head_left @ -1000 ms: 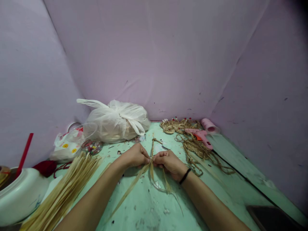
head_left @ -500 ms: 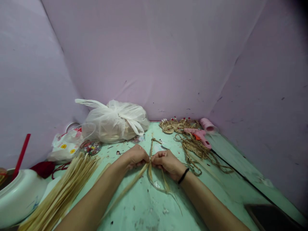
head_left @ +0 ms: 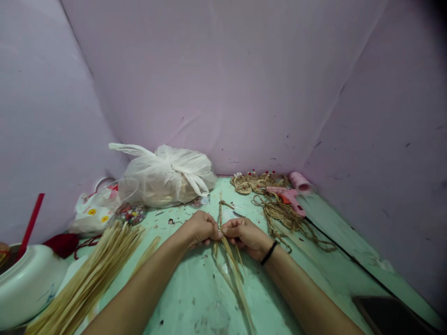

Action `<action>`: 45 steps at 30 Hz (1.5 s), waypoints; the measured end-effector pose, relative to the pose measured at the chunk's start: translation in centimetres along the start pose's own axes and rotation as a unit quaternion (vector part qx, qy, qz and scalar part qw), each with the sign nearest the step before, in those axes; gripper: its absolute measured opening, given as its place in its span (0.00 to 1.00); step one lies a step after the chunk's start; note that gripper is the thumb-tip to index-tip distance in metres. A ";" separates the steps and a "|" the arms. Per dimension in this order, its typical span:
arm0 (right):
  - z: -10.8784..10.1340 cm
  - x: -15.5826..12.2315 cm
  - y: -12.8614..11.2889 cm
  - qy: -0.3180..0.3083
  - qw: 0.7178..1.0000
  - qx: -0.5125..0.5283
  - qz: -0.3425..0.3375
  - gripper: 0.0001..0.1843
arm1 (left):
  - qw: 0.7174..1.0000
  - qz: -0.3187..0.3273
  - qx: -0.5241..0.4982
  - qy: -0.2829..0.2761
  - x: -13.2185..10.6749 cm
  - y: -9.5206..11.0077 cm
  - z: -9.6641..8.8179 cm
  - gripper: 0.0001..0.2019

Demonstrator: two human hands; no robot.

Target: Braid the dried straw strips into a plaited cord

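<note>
My left hand (head_left: pixel 199 228) and my right hand (head_left: pixel 245 234) meet over the green table (head_left: pixel 195 298), both pinched shut on a thin braid of dried straw strands (head_left: pixel 220 215). The finished braided part runs away from me past the fingers. Loose strand ends (head_left: pixel 234 277) trail from the hands toward me along the table. A black band sits on my right wrist.
A bundle of straw strips (head_left: pixel 94 274) lies at left beside a white pot (head_left: pixel 30 286). A tied white plastic bag (head_left: pixel 167 174), a bead container (head_left: pixel 131 214), a pink glue gun (head_left: pixel 287 197), braided cord (head_left: pixel 289 218) and a pink spool (head_left: pixel 299 182) lie behind. Pink walls enclose the corner.
The long loose strand that spread out to the lower left has swung right and now lies with the others, pointing toward me. Both hands stayed in place.
</note>
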State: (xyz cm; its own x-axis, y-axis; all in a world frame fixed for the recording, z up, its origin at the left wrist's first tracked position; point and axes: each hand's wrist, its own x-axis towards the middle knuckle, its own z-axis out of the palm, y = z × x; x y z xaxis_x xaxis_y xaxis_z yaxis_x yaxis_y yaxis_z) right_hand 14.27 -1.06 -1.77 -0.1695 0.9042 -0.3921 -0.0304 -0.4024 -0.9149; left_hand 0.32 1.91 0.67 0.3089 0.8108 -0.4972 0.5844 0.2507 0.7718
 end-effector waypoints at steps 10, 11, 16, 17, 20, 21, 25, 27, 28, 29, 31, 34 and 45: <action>-0.4 -0.3 -0.3 -0.030 0.999 0.017 0.008 0.05 | 0.979 -0.050 -0.186 -0.061 0.2 -0.5 0.4 0.02; -0.4 -0.3 -0.3 -0.028 1.000 0.009 0.005 0.05 | 0.980 -0.048 -0.184 -0.053 0.2 -0.5 0.3 0.03; -0.4 -0.1 -0.1 -0.016 1.000 -0.023 -0.004 0.03 | 0.980 -0.031 -0.180 -0.080 0.1 -0.5 -0.2 0.01; -0.4 -0.1 -0.1 -0.012 0.999 -0.029 -0.007 0.03 | 0.983 -0.033 -0.168 -0.068 0.1 -0.5 -0.2 0.01; -0.4 -0.1 -0.1 -0.006 0.999 -0.036 -0.012 0.03 | 0.989 -0.034 -0.136 -0.035 0.2 -0.5 -0.1 0.03; -0.4 -0.2 -0.1 -0.007 0.999 -0.035 -0.012 0.03 | 0.989 -0.027 -0.137 -0.038 0.2 -0.5 -0.1 0.03; -0.5 -0.2 -0.2 -0.026 0.999 -0.017 -0.010 0.05 | 0.985 0.004 -0.158 -0.063 0.2 -0.6 -0.2 0.03; -0.6 -0.3 -0.2 -0.033 0.999 -0.012 -0.013 0.05 | 0.987 0.000 -0.155 -0.046 0.2 -0.5 -0.1 0.03; -0.6 -0.3 -0.3 -0.034 0.999 -0.012 -0.016 0.05 | 0.987 -0.006 -0.154 -0.036 0.2 -0.5 -0.1 0.03; -0.6 -0.3 -0.3 -0.035 0.999 -0.011 -0.018 0.05 | 0.988 -0.010 -0.154 -0.030 0.1 -0.5 0.0 0.03; -0.7 -0.4 -0.4 -0.035 0.999 -0.010 -0.021 0.05 | 0.986 -0.007 -0.160 -0.038 0.1 -0.5 0.0 0.04; -0.8 -0.5 -0.6 -0.033 0.999 -0.009 -0.022 0.05 | 0.982 0.026 -0.172 -0.073 0.1 -0.5 -0.1 0.06; -0.6 -0.4 -0.6 0.025 0.991 -0.122 -0.050 0.02 | 0.989 -0.010 -0.144 -0.028 0.4 -0.7 0.6 0.05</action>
State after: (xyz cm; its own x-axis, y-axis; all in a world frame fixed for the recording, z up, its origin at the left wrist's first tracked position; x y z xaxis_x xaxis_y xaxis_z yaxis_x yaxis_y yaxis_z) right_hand 14.99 -1.07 -1.10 -0.1291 0.9462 -0.2967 0.1961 -0.2689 -0.9430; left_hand 0.52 1.70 -0.28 0.3446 0.7760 -0.5282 0.3550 0.4132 0.8386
